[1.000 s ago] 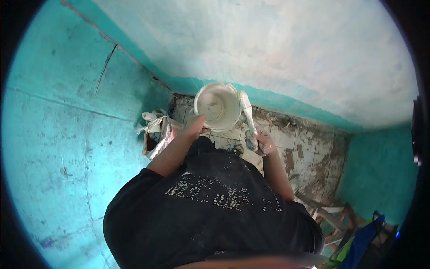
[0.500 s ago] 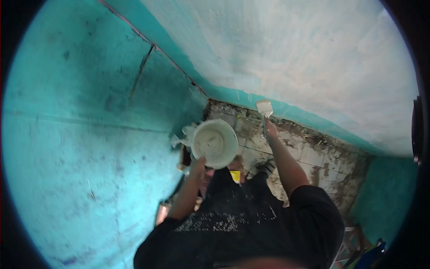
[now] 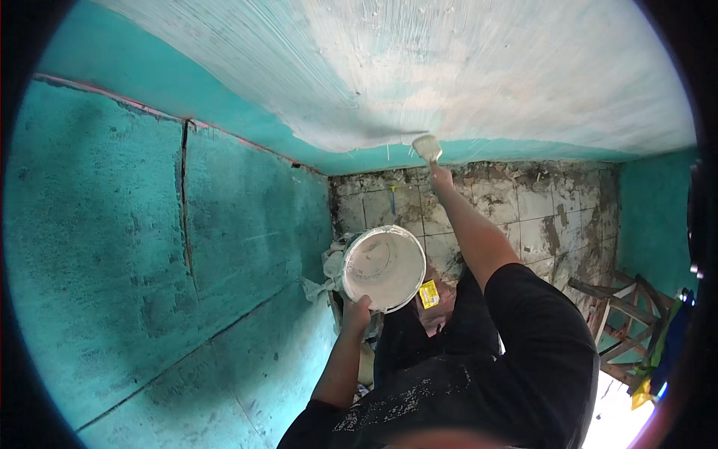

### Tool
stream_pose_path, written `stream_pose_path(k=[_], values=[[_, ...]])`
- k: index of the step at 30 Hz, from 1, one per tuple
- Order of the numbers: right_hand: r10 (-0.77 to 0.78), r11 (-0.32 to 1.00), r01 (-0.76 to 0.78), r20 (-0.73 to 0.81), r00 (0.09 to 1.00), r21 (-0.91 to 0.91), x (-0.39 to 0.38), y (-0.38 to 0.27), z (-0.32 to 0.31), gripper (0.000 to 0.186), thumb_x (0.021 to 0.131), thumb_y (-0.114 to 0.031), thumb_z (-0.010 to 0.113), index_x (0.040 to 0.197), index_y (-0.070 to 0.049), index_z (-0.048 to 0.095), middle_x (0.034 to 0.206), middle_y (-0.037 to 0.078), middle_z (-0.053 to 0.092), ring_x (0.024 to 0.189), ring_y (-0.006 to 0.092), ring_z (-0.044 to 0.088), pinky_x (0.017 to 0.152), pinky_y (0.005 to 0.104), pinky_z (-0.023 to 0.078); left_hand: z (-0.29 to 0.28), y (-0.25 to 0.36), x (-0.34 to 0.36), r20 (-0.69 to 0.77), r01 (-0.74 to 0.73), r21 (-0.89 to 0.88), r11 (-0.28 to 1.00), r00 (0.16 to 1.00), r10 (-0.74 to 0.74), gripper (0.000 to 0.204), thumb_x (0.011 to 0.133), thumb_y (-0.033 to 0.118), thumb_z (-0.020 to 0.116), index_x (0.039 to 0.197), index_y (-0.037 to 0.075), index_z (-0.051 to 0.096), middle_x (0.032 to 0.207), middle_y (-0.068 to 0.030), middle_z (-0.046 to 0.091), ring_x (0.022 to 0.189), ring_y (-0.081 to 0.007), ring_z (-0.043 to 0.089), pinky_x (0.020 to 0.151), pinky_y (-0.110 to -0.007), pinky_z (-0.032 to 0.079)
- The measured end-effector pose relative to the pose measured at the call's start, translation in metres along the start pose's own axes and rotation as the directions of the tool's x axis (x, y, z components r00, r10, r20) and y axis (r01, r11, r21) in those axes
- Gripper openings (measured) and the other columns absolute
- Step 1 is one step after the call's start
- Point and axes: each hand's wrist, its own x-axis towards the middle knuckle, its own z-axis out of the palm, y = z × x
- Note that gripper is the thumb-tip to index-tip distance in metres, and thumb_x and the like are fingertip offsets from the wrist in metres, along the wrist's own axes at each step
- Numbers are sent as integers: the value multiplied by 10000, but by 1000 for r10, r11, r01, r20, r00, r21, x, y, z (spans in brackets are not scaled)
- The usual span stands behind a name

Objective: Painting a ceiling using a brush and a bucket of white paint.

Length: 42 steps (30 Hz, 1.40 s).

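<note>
Partly, the right hand (image 3: 441,179) hides the brush (image 3: 427,147) it holds.

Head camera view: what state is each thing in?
Bucket: uncovered, pale residue inside.
Brush: held, its head coated pale.
Left hand: closed on the bucket's rim.
Right hand: closed around the brush's handle.
Wall ahead: mostly whitened, turquoise strip along its base.
Left-side wall: turquoise, scuffed, cracked.
Floor tiles: stained.
</note>
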Motion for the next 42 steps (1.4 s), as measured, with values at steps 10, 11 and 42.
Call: stream_pose_path(k=[10, 11, 42], values=[[-200, 629, 125, 5, 980, 767, -193, -164, -164, 365, 892, -370, 487, 836, -20, 575, 524, -28, 408, 427, 62, 374, 390, 231, 271, -10, 46, -64, -35, -123, 17, 992, 992, 124, 570, 709, -28, 461, 1267, 8, 351, 1156, -148, 483, 968, -267, 564, 787, -354, 503], [-202, 553, 135, -25, 979, 822, -208, -167, -178, 337, 904, -361, 469, 842, -44, 562, 530, -36, 389, 421, 58, 343, 387, 221, 258, 2, 64, -69, -37, 11, 112, 994, 999, -7, 535, 721, -2, 471, 1248, -7, 381, 1133, -146, 503, 953, -259, 568, 774, -344, 500], [-257, 927, 300, 199, 946, -227, -308, 190, -688, 279, 744, -156, 491, 928, 46, 552, 873, 263, 595, 865, 396, 575, 777, 464, 455, 566, -124, -211, 604, -581, 298, 758, 729, 322, 751, 711, 33, 439, 1360, -3, 62, 1218, -161, 401, 1037, -207, 478, 823, -294, 435]])
